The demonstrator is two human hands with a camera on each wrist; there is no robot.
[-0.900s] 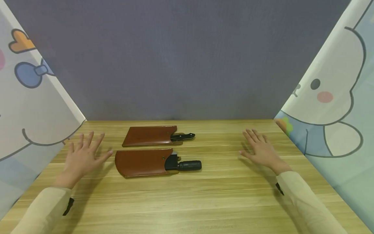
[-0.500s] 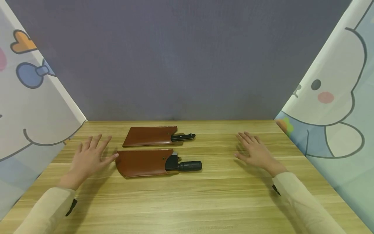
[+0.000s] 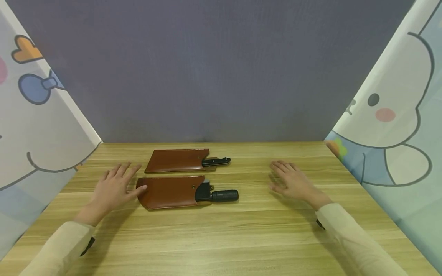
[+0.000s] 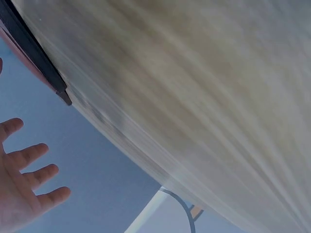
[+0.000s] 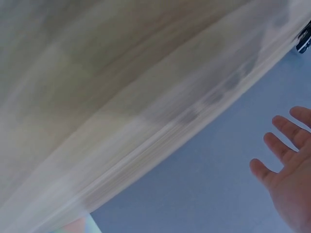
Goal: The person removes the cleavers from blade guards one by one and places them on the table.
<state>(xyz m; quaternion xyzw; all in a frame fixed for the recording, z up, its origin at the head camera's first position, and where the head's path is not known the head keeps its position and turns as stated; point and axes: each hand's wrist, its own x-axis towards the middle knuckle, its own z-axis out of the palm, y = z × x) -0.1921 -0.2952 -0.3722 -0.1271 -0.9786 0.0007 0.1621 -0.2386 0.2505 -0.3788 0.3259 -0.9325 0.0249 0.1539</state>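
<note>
Two knives lie side by side on the wooden table, handles to the right, blades covered by brown leather sheaths. The nearer sheath [image 3: 169, 192] is broad with a rounded end; a round black handle [image 3: 224, 195] sticks out of it. From the farther sheath [image 3: 176, 160] comes a flatter black handle [image 3: 217, 161] with rivets. My left hand [image 3: 112, 188] is spread with nothing in it, its thumb overlapping the near sheath's left end in the head view. Well right of the handles, my right hand [image 3: 295, 184] hovers with fingers extended, also holding nothing.
The wooden table [image 3: 221, 241] ends at a grey back panel [image 3: 214, 76]. Cartoon-printed side walls stand at left [image 3: 41, 126] and right [image 3: 390, 126]. Both forearms wear pale sleeves, with a black strap under each wrist.
Both hands have moved inward, the left to the right until its thumb overlaps the near sheath, the right to the left and slightly nearer. The sheathed knives have stayed put.
</note>
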